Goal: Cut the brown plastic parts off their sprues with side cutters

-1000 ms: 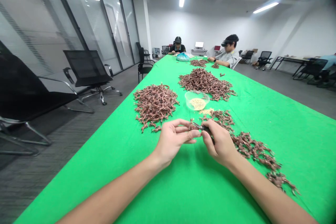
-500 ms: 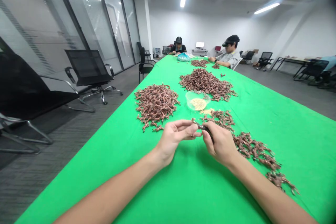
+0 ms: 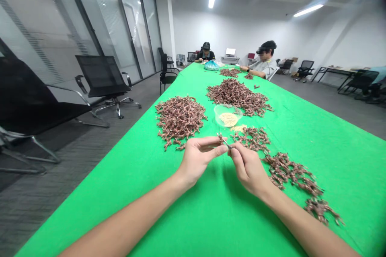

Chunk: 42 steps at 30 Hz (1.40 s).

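Note:
Over the near part of the table, my left hand (image 3: 196, 156) pinches a small brown, knobbly piece (image 3: 220, 139) between thumb and fingers. My right hand (image 3: 249, 166) is closed around a slim metal-tipped hand tool (image 3: 228, 145); its exact kind is too small to tell. The tool's tip meets the brown piece where the two hands come together. Just beyond them stands a clear plastic bowl (image 3: 220, 108) with pale yellowish bits (image 3: 228, 119) inside. More pale bits (image 3: 238, 128) lie on the cloth beside the bowl.
Similar brown pieces form a left heap (image 3: 181, 118), a larger far heap (image 3: 239, 95) and loose clusters (image 3: 289, 170) by my right forearm. Green cloth (image 3: 169, 221) covers the table. Two people sit farther along it, near a blue bag (image 3: 211, 65). Office chairs (image 3: 102, 78) stand at left.
The tool's dark handle has turned down within my right hand, and its tip now lies on the brown piece. The piece shows more above my left fingers. The heaps look unchanged.

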{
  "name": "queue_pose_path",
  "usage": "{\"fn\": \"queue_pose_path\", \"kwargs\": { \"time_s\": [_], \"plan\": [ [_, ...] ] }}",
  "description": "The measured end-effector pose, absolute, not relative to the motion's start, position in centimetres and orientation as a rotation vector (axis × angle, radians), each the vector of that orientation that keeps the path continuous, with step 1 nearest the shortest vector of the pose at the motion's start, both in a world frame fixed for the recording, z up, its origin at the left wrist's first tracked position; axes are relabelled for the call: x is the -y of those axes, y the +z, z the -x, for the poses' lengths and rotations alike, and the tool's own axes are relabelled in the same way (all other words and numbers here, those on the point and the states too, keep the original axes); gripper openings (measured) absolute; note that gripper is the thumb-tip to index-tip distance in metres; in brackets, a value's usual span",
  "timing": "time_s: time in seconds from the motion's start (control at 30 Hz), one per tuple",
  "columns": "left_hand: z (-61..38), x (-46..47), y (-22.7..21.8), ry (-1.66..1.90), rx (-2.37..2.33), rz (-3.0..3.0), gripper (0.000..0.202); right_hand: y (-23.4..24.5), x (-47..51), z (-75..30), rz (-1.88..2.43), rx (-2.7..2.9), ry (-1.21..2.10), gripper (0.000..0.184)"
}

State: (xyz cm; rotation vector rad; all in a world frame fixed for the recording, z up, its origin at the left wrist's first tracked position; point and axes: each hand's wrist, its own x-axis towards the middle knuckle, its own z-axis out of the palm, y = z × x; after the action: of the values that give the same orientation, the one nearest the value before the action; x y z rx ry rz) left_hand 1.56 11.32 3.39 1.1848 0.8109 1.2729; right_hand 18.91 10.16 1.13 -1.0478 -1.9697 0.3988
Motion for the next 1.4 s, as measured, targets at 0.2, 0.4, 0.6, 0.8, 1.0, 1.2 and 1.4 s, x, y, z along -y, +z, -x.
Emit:
{"fn": "queue_pose_path", "kwargs": {
  "time_s": [0.2, 0.4, 0.6, 0.8, 1.0, 1.2, 1.4],
  "plan": [
    [-1.5, -11.4, 3.5, 1.268, -0.807, -1.207, 0.032, 1.1, -10.0, -18.7, 1.017, 1.925, 0.514, 0.031],
    [-1.4, -11.6, 3.7, 1.241, -0.828, -1.201, 0.031, 1.2, -10.2, -18.9, 1.020, 1.878, 0.574, 0.032],
    [-1.3, -12.0, 3.5, 1.288, -0.874, -1.150, 0.033, 1.5, -10.6, -19.6, 1.055, 1.889, 0.349, 0.026],
    [-1.3, -11.9, 3.5, 1.246, -0.850, -1.151, 0.035, 0.9, -11.6, -21.0, 1.016, 2.026, -0.052, 0.021],
    [-1.3, -11.6, 3.5, 1.175, -0.828, -1.151, 0.043, 0.8, -11.7, -20.9, 0.998, 2.079, -0.152, 0.021],
    [-1.4, -11.3, 3.5, 1.144, -0.853, -1.162, 0.050, 0.5, -11.4, -20.3, 1.050, 2.049, -0.115, 0.021],
    [-1.5, -11.1, 4.0, 1.146, -0.828, -1.127, 0.053, 0.6, -11.4, -20.6, 0.996, 2.094, -0.159, 0.020]
  ]
}}
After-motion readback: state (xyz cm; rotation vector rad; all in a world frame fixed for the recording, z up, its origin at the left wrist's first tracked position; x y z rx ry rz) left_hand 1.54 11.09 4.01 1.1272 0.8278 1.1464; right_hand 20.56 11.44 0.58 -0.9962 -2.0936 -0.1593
